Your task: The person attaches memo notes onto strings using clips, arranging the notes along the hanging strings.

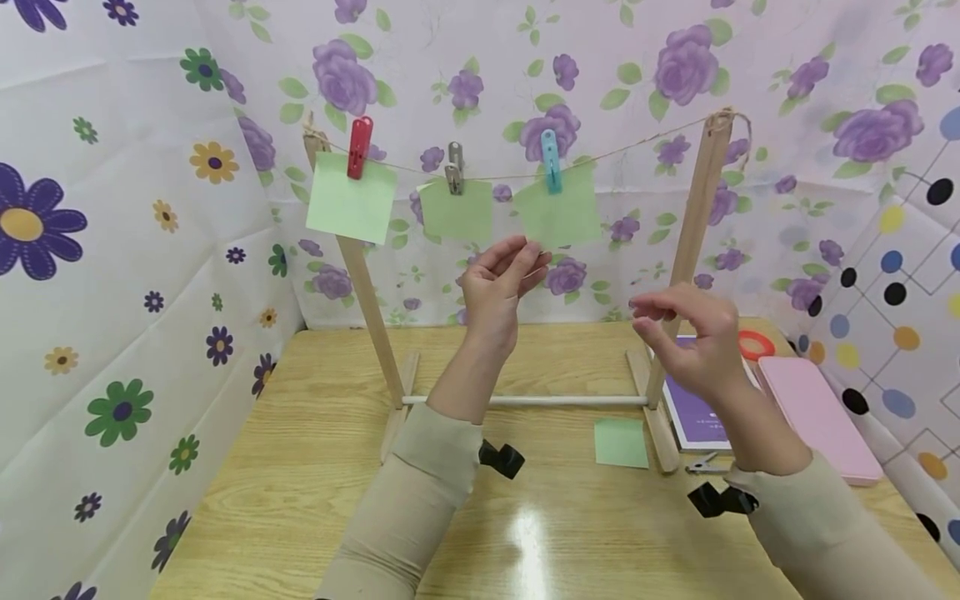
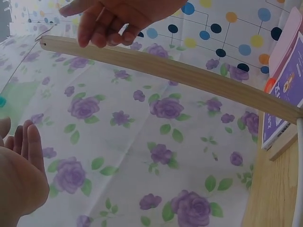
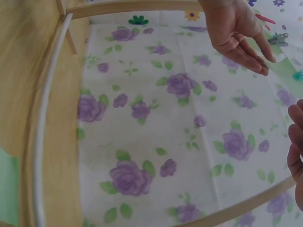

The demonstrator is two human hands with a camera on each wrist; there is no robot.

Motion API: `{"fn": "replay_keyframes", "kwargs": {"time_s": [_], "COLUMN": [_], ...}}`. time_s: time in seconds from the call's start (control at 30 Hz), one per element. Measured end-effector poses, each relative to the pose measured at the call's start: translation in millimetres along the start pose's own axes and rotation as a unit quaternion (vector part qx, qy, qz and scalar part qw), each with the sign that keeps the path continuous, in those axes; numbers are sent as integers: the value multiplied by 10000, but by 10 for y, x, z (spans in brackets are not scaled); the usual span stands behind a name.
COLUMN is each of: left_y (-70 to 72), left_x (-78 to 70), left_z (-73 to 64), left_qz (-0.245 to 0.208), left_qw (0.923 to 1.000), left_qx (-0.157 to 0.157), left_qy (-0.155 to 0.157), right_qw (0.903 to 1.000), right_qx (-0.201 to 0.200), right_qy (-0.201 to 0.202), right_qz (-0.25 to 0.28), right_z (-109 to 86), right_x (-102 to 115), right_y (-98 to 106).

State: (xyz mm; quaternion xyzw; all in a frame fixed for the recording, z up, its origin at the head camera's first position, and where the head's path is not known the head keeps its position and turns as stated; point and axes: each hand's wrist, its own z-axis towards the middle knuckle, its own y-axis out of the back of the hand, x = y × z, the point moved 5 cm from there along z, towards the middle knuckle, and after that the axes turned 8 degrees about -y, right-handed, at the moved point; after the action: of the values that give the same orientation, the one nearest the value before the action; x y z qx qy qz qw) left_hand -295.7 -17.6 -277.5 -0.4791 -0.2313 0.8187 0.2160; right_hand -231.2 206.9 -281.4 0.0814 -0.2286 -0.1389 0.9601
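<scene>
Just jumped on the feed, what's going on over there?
Three green notes hang from a string between two wooden posts, held by red, metal and blue clips. The person's left hand is just below the blue-clipped note; contact is hard to tell. The right hand holds nothing, in front of the right post. Another green note and a silver clip lie on the table.

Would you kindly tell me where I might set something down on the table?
The table is bare left of the stand and in front of the loose green note. The right side is crowded: purple book, pink case, orange ring, metal clip.
</scene>
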Motion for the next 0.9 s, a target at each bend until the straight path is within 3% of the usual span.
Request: {"fn": "replay_keyframes", "kwargs": {"time_s": [0.1,0.27,0.43,0.57,0.73,0.8,0.9], "left_y": [15,84,265,414,588,673,778], "left_x": [32,91,239,476,844,1008,1275], "left_z": [6,-14,-121,-297,-617,-776,-997], "left_qz": [29,257,672,1159,1976,2362,3036], "left_qw": [10000,9994,9961,9878,9643,9493,9225], "left_qx": [53,151,172,520,985,1120,1431], "left_qy": [38,157,553,896,1464,1749,1904], "right_qw": [9995,9919,9669,9404,9141,9053,8991], "right_qx": [179,638,1367,1865,2311,2462,2522], "right_qy": [-245,-1006,-1894,-2537,-3038,-3171,-3286], "right_qz": [-85,-451,-1027,-1283,-1368,-1388,-1416], "right_z": [-183,-543,-905,-1210,-1567,-1693,-1869], "right_x": [-95,-277,-430,-579,-759,-811,-866], "right_y": [57,170,276,385,525,570,651]}}
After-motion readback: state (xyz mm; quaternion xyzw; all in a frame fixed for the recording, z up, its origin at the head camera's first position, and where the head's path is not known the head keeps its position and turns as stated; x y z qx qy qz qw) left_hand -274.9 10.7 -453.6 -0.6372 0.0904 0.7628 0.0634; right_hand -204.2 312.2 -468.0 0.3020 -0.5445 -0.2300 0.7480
